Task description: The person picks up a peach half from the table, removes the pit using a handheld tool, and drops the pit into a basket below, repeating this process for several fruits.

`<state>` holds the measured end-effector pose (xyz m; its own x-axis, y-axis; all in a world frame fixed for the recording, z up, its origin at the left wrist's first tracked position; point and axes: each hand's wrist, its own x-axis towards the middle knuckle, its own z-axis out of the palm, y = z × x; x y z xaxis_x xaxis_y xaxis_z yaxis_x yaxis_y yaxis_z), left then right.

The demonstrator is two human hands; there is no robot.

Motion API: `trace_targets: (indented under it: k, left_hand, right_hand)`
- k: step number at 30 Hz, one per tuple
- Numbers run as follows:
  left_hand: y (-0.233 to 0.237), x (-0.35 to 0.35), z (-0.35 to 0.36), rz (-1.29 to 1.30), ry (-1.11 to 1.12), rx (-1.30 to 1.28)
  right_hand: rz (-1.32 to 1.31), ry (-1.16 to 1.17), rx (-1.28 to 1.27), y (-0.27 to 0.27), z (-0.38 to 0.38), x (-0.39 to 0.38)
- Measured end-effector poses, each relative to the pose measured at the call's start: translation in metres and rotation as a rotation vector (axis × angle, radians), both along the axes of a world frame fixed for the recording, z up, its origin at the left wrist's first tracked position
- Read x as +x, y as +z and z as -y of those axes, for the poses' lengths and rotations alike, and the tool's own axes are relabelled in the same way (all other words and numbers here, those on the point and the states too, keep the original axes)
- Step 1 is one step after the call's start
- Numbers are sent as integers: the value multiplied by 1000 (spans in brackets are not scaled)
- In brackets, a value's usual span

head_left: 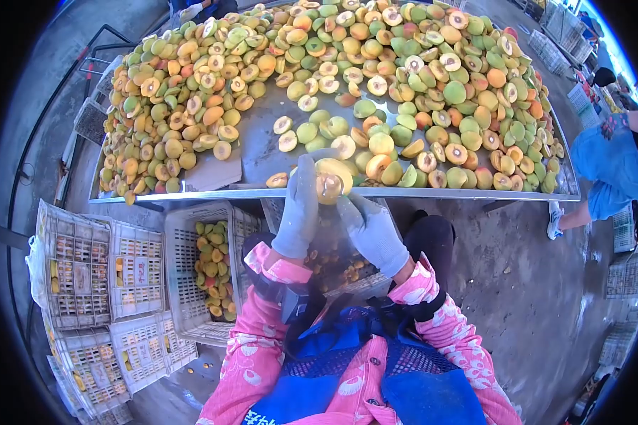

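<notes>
My left hand [301,209], in a pale grey work glove, grips a yellow peach half [331,180] just above the table's front edge. The fruit's cut face, with the brown stone area in the middle, is turned up toward me. My right hand [372,230], gloved alike, is closed at the lower right rim of that half. What its fingers hold, if anything, is hidden. Beyond my hands, many halved peaches [381,144] lie on the metal table [262,134], some cut side up and some skin side up.
Fruit is heaped along the table's left, back and right. To my left stands a crate [184,262] with peach halves, beside stacked crates [138,269]. Another crate [361,283] with small pieces sits below my hands. A person in blue shorts [606,170] is at right; a gloved hand [190,12] shows at the back.
</notes>
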<state>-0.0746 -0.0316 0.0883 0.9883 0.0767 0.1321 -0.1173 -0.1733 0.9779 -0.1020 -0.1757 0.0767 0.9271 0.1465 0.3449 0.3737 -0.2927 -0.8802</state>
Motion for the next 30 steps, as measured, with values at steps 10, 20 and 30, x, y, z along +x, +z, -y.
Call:
trace_targets:
  k: [10, 20, 30]
  left_hand:
    - [29, -17, 8, 350, 67, 204]
    - [28, 3, -27, 345, -285, 542]
    - [10, -22, 23, 291, 217, -230]
  right_hand:
    - [-77, 53, 69, 25, -2, -12]
    - [-128, 242, -161, 10, 16, 3]
    - [-453, 287, 377, 0, -8, -3]
